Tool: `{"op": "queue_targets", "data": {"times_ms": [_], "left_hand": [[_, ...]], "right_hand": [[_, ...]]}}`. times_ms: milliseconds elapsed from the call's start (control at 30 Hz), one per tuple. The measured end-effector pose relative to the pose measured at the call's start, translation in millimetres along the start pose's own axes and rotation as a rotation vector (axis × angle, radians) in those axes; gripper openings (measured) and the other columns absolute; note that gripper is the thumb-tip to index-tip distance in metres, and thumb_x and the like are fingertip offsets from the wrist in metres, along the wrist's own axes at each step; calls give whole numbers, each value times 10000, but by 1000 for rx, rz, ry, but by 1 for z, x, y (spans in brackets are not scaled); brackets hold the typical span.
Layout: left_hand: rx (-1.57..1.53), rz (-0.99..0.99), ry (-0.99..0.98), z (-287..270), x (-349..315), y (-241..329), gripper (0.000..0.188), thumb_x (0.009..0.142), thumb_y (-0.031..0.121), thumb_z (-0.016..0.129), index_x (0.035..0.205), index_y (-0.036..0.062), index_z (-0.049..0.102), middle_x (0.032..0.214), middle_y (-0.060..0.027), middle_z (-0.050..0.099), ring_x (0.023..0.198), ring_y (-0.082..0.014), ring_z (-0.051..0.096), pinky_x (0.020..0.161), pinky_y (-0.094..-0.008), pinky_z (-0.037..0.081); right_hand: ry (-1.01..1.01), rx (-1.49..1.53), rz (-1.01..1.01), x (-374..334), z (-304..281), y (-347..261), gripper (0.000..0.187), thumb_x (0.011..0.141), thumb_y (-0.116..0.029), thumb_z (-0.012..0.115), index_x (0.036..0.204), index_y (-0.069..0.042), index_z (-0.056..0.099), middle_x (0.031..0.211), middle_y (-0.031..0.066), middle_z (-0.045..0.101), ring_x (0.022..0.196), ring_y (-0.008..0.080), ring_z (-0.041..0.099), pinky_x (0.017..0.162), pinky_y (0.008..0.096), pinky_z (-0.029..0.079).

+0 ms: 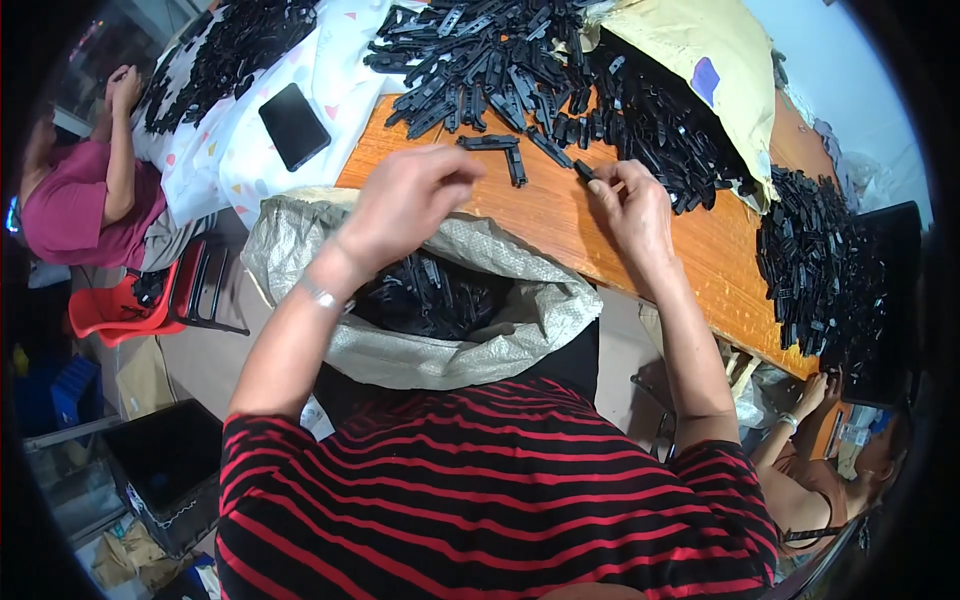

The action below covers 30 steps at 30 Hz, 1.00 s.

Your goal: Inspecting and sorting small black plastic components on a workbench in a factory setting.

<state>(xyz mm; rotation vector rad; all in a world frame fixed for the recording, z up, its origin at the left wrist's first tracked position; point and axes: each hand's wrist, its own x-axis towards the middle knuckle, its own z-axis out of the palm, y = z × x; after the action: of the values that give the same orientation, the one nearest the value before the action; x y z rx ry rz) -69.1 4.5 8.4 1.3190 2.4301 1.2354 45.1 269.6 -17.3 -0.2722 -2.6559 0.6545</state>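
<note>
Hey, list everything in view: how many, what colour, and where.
Table: one, orange, centre to right
Sheet: one, patterned white, upper left
Woven sack: one, grey, centre
Second sack: one, pale yellow, upper right
Small parts: many, black, on table and sheet, inside woven sack
Phone: one, black, on sheet
Tray: one, black, far right
Chair: one, red, left
Crate: one, black, lower left
Bin: one, blue, far left
Co-workers: two, maroon and brown tops, left and right
Striped shirt: one, black and red, bottom centre
Left hand: one, bare, above woven sack
Right hand: one, bare, pinching small part
</note>
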Motion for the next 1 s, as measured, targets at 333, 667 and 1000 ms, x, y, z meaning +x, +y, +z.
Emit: {"op": "queue_targets", "data": {"times_ms": [333,667,1000], "left_hand": [[519,79,166,50,53,-41,155,766,108,715,879,38,634,876,-89,584,923,-277,561,766,-379,480],[-569,-336,144,61,37,-29,308,816,-26,688,1076,-21,523,831,-14,571,749,-51,588,559,-201,472],[-807,-172,200,74,28,-9,457,840,-34,634,1253,-42,438,1000,-79,632,826,-127,639,697,-244,535]], "right_hand": [[-96,-61,64,15,13,16,213,729,-126,800,836,-40,636,793,133,613,707,302,620,638,407,479],[-75,185,136,0,10,-12,191,805,-62,729,950,9,627,787,54,570,658,118,560,627,275,467],[26,445,-97,12,28,-63,182,835,-16,697,1006,14,640,864,45,576,662,81,577,597,216,477]]}}
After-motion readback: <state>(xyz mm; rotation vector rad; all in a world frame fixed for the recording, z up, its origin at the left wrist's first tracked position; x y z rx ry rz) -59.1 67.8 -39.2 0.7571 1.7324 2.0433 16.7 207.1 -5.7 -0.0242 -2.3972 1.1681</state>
